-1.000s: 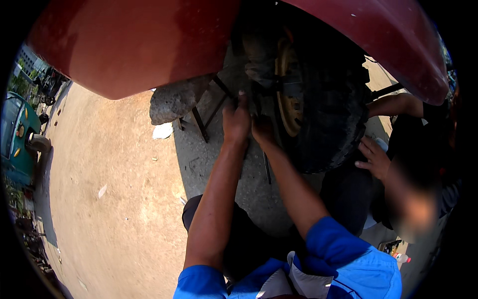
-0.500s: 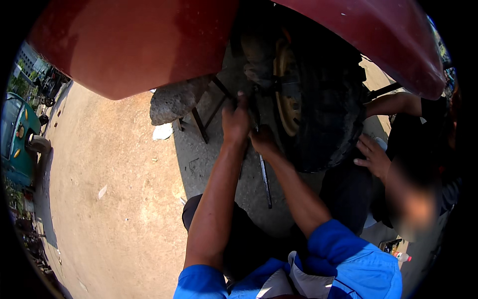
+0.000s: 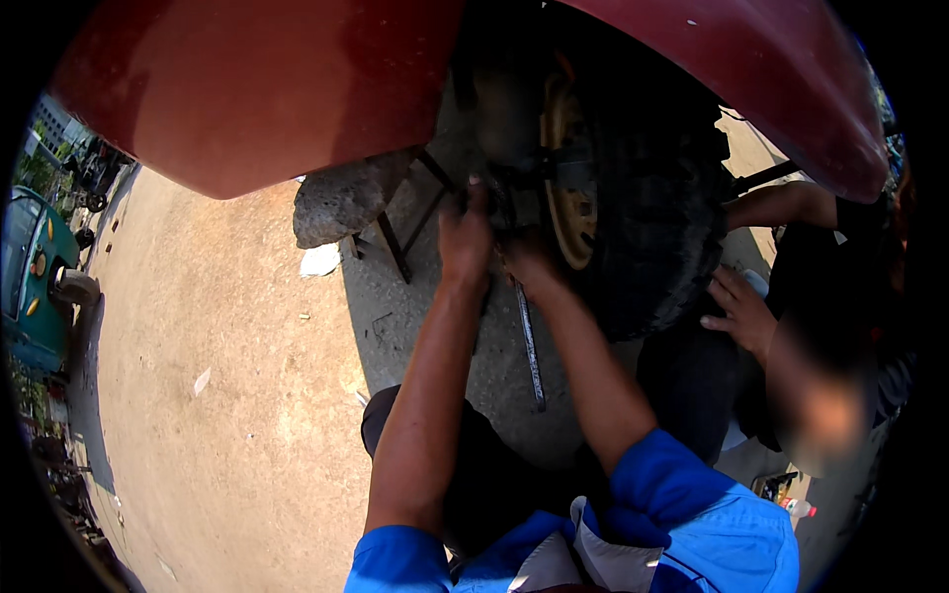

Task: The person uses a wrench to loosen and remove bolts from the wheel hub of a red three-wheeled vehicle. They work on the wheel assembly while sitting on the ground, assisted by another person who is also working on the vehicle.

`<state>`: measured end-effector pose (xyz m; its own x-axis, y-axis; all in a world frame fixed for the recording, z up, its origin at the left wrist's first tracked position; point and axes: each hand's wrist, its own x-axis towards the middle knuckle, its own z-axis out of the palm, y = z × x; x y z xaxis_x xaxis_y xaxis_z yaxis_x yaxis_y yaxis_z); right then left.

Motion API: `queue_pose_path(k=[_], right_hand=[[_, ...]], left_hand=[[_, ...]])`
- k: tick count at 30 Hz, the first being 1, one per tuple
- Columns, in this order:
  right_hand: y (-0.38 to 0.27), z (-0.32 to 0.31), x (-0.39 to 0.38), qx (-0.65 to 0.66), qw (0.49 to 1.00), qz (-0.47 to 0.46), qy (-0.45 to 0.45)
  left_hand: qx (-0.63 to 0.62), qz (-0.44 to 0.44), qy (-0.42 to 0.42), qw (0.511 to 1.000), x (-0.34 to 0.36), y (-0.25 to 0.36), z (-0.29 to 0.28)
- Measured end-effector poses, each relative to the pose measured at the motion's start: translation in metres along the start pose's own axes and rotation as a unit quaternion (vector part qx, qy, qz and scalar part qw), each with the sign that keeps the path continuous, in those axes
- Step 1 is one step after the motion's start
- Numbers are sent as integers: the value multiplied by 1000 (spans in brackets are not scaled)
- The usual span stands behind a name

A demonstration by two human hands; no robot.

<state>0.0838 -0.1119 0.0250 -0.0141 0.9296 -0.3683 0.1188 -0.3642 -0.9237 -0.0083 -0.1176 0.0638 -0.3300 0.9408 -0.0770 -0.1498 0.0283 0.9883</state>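
Under a red body panel (image 3: 247, 89), my left hand (image 3: 465, 237) is closed, thumb raised, around something dark I cannot make out, just left of the wheel's hub area. My right hand (image 3: 526, 259) grips a long metal rod (image 3: 530, 351) that slants down toward me, its lower end near the shaded ground. Both hands are close together beside a big black tyre (image 3: 657, 252) with a yellow rim (image 3: 578, 222). The top of the rod and whatever it meets are lost in shadow.
A grey stone block (image 3: 336, 208) rests at a metal stand (image 3: 393, 247). At right, a co-worker's hand (image 3: 741, 311) is near the tyre, their other forearm (image 3: 781, 206) behind it. A green vehicle (image 3: 30, 277) is far left; a plastic bottle (image 3: 799, 508) lies lower right.
The rod's lower part has come further down into view, toward me, since a second ago. My right hand has shifted slightly down; my left hand has moved very little.
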Motion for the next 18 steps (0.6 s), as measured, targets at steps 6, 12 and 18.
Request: queue_pose_path(k=[6, 12, 18], right_hand=[[88, 19, 79, -190, 960, -130, 161], [108, 20, 87, -170, 979, -53, 98], [97, 11, 29, -169, 980, -76, 74]], left_hand=[[32, -15, -1, 999, 4, -4, -2], [60, -16, -9, 998, 9, -11, -5], [58, -26, -29, 998, -4, -4, -8]])
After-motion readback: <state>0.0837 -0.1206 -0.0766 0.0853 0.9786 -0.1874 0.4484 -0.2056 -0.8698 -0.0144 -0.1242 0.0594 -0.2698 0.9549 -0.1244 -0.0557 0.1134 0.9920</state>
